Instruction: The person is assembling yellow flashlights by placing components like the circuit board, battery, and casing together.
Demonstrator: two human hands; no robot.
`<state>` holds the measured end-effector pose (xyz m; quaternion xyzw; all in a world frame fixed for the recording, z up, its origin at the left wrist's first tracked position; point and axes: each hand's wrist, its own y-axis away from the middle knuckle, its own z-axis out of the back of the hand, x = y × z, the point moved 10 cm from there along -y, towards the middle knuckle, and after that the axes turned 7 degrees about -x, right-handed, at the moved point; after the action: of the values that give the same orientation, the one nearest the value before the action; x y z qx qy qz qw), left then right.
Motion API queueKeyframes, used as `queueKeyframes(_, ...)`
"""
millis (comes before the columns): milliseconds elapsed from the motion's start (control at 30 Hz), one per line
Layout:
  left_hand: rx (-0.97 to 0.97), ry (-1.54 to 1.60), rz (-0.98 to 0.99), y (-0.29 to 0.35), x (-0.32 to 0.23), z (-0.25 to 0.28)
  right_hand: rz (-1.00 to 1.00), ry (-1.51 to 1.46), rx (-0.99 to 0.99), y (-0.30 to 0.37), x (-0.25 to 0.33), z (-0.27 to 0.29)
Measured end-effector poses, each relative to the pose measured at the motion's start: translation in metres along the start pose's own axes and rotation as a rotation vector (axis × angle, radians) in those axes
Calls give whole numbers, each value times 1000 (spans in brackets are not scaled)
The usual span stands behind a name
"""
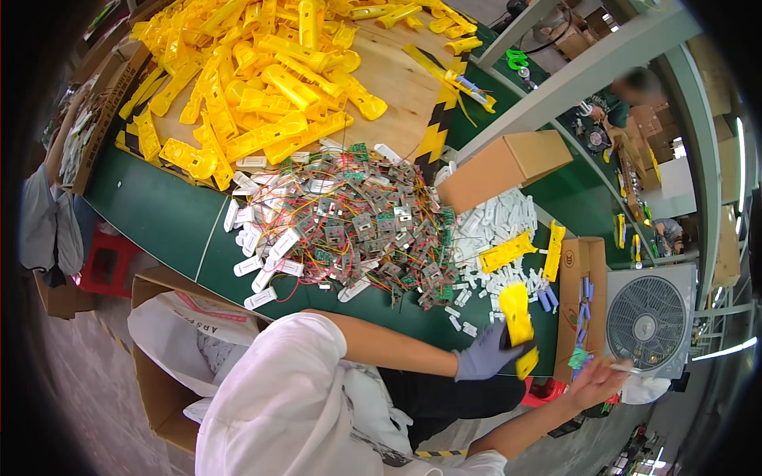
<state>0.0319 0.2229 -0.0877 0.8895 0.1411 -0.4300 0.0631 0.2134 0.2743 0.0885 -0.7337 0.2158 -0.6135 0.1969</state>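
My left hand, in a grey glove, grips a yellow plastic housing over the table's near right edge. My bare right hand is farther right, its fingers pinched on a thin pale stick-like piece. A small green piece shows by those fingertips; whether they touch it I cannot tell. Above the left hand lie two more yellow housings, one flat and one more upright. Purple-blue cylindrical cells rest beside them.
Yellow housings heap on a wooden board. Wired circuit boards and white parts cover the green table. A tilted carton stands over small white pieces. Right are a carton and fan.
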Motion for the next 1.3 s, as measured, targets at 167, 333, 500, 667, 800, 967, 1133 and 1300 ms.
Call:
queueKeyframes(167, 163, -202, -341, -30, -117, -27, -189, 405, 150, 75, -53, -23)
queueKeyframes(333, 412, -412, -505, -14, -128, -39, -121, 562, 76, 94, -61, -67)
queueKeyframes(500, 472, -547, -752, -11, -146, -45, -197, 382, 45, 103, -66, -43)
queueKeyframes(667, 662, -801, -925, 5, -119, -56, -66, 439, -125, 92, -61, -39)
queueKeyframes(800, 593, -797, -914, -4, -117, -47, -134, 345, -58, 93, -71, -40)
queueKeyframes(967, 394, -701, -798, 8, -113, -34, -36, 413, -113, 95, -58, -26)
queueKeyframes(1133, 218, -778, -394, -32, 13, 92, 11, 384, -71, 97, -46, -19)
queueKeyframes(1300, 223, -357, -507, 9, -85, -20, -40, 309, -103, 102, -41, -4)
